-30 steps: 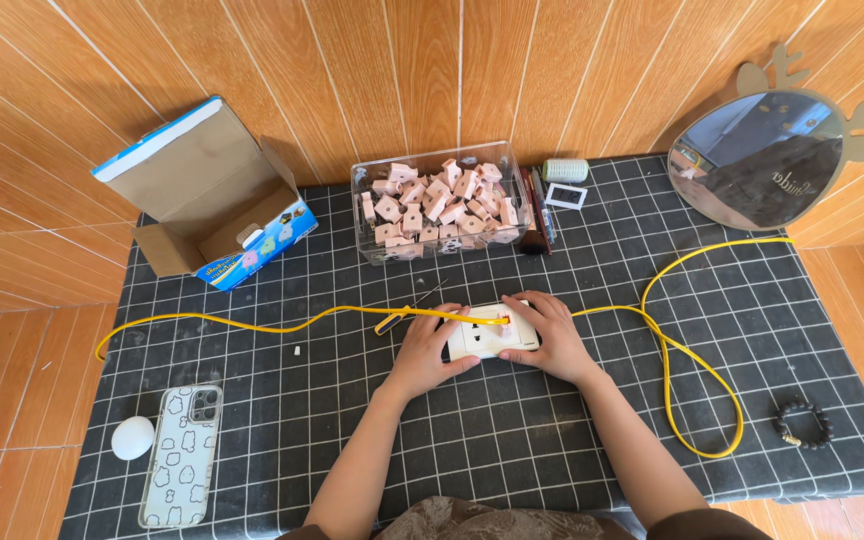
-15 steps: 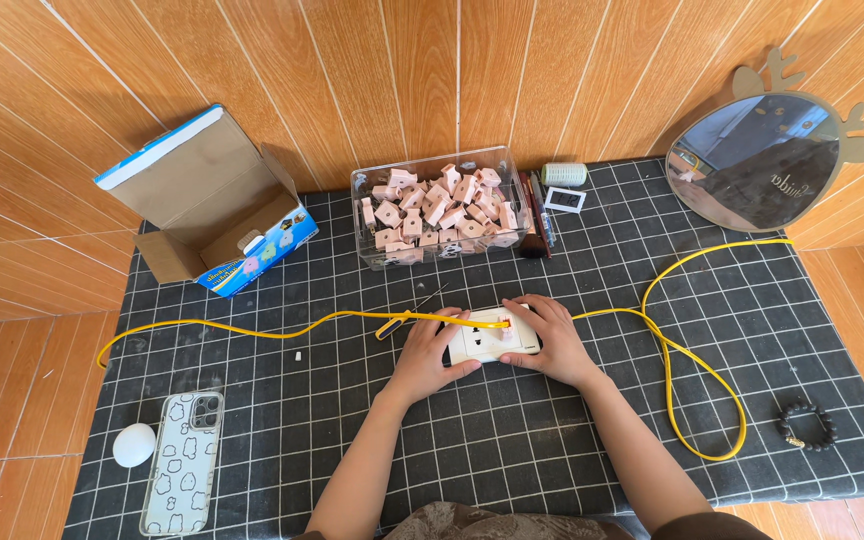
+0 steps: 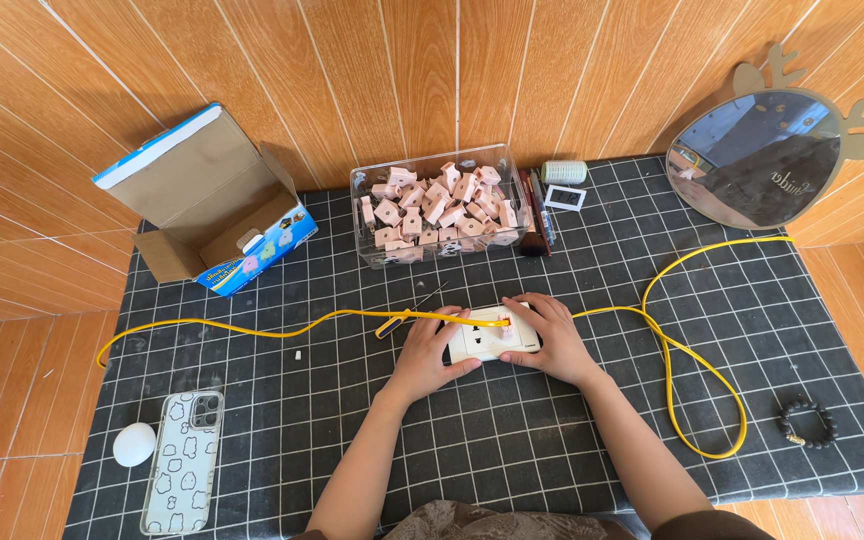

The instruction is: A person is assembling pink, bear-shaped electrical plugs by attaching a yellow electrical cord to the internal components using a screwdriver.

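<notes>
A small white rectangular socket plate lies on the black gridded mat, held from both sides. My left hand grips its left edge and my right hand covers its right edge, with a small pink piece at the fingertips. A yellow cord runs across the mat over the plate's top edge and loops off to the right. A yellow-handled screwdriver lies just left of the plate.
A clear box of pink blocks stands at the back centre, an open cardboard box at back left, a round mirror at back right. A phone in a clear case and a white egg-shaped object lie front left; a dark bead bracelet front right.
Both hands stay on the white plate with hardly any movement. The view has shifted slightly.
</notes>
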